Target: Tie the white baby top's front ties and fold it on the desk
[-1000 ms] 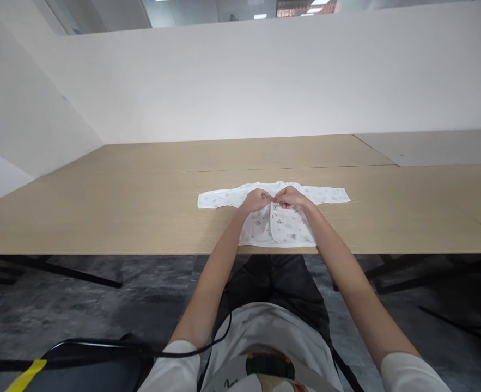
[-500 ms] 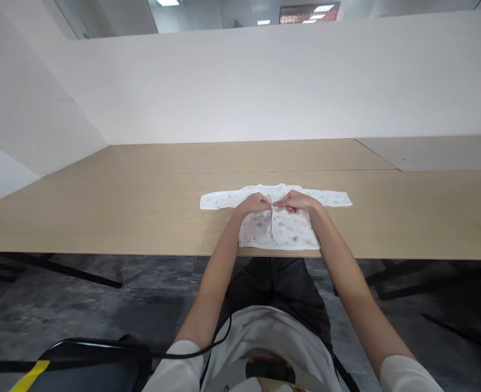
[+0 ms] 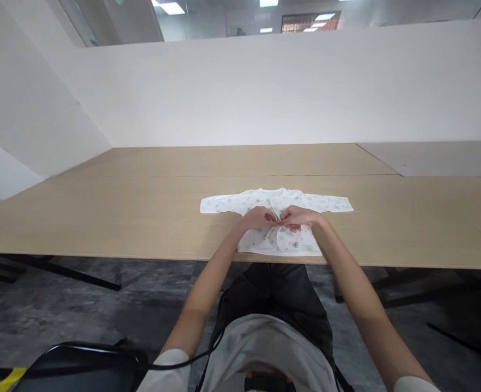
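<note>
Left hand (image 3: 260, 217) and right hand (image 3: 299, 216) meet fingertip to fingertip, both pinched shut on the front opening of the small white printed cotton baby shirt (image 3: 276, 220). It lies flat at the near edge of the long light-wood table (image 3: 121, 218), sleeves running left-right, both hands equally near its midline.

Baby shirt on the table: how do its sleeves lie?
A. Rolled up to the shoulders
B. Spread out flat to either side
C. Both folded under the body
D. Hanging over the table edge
B: the baby shirt lies flat on the wooden table, one sleeve stretched to each side.
</note>
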`<state>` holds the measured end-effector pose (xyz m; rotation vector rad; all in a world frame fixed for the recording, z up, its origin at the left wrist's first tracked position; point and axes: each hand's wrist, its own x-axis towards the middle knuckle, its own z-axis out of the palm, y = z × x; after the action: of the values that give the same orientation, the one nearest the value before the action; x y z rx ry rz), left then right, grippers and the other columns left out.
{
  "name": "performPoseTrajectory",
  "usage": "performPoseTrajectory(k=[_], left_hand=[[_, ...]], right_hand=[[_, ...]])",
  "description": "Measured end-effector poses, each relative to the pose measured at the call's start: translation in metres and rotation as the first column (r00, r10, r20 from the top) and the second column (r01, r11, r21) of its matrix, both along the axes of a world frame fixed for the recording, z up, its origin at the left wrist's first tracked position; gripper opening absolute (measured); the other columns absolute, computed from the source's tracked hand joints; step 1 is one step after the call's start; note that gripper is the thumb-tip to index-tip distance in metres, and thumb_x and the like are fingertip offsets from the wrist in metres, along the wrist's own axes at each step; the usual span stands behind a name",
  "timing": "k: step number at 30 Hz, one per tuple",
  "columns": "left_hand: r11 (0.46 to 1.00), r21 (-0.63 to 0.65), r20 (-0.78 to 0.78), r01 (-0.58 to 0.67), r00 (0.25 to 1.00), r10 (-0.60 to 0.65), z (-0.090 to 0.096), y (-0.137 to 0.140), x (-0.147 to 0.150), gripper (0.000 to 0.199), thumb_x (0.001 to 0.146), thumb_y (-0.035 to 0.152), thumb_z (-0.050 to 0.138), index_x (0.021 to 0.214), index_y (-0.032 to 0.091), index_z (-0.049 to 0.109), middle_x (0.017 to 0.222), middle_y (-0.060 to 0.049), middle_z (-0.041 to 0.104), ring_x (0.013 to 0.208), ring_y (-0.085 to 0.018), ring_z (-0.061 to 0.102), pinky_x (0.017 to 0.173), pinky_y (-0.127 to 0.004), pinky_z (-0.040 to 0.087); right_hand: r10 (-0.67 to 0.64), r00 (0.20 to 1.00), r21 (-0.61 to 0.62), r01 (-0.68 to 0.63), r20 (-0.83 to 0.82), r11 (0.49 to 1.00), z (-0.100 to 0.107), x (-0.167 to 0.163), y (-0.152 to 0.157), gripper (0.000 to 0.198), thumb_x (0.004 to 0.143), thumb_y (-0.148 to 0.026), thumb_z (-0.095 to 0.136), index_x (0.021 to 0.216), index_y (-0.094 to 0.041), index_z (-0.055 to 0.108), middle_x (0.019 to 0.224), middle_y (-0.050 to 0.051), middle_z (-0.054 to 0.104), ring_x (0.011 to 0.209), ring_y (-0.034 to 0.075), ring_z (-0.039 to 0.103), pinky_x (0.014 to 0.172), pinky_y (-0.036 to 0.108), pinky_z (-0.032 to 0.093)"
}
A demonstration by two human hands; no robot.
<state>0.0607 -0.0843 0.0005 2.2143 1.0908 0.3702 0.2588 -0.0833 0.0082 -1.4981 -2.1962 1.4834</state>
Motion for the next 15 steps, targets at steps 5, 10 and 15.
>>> performPoseTrajectory(k=[5, 10, 15], left_hand=[[0.998, 0.029, 0.037, -0.059, 0.998, 0.058, -0.003, -0.01, 0.007, 0.02, 0.072, 0.026, 0.059, 0.084, 0.018, 0.072, 0.084, -0.003, 0.07, 0.077, -0.016, 0.061, 0.07, -0.025, 0.046], [0.992, -0.123, 0.116, -0.04, 0.992, 0.054, -0.006, -0.003, 0.004, 0.023, 0.073, 0.026, 0.057, 0.087, 0.016, 0.071, 0.083, -0.004, 0.071, 0.074, -0.015, 0.063, 0.069, -0.025, 0.047], [0.993, -0.117, 0.163, -0.032, 0.985, 0.051, -0.008, -0.001, 0.001, 0.021, 0.07, 0.022, 0.055, 0.079, 0.014, 0.072, 0.076, -0.004, 0.069, 0.068, -0.013, 0.061, 0.062, -0.024, 0.044]], right_hand=[[-0.195, 0.979, 0.165, 0.203, -0.067, 0.965, -0.01, -0.002, -0.022, 0.024, 0.076, -0.026, 0.059, 0.055, -0.015, 0.055, 0.043, 0.001, 0.054, 0.036, 0.008, 0.044, 0.039, 0.02, 0.036], [-0.232, 0.95, 0.115, 0.26, -0.211, 0.959, -0.012, -0.003, -0.032, 0.017, 0.079, -0.023, 0.056, 0.068, -0.013, 0.063, 0.046, 0.0, 0.054, 0.039, 0.008, 0.047, 0.039, 0.019, 0.037], [-0.26, 0.931, 0.108, 0.295, -0.256, 0.95, -0.01, -0.006, -0.035, 0.015, 0.075, -0.016, 0.056, 0.082, -0.011, 0.069, 0.076, 0.007, 0.068, 0.049, 0.01, 0.056, 0.039, 0.019, 0.041]])
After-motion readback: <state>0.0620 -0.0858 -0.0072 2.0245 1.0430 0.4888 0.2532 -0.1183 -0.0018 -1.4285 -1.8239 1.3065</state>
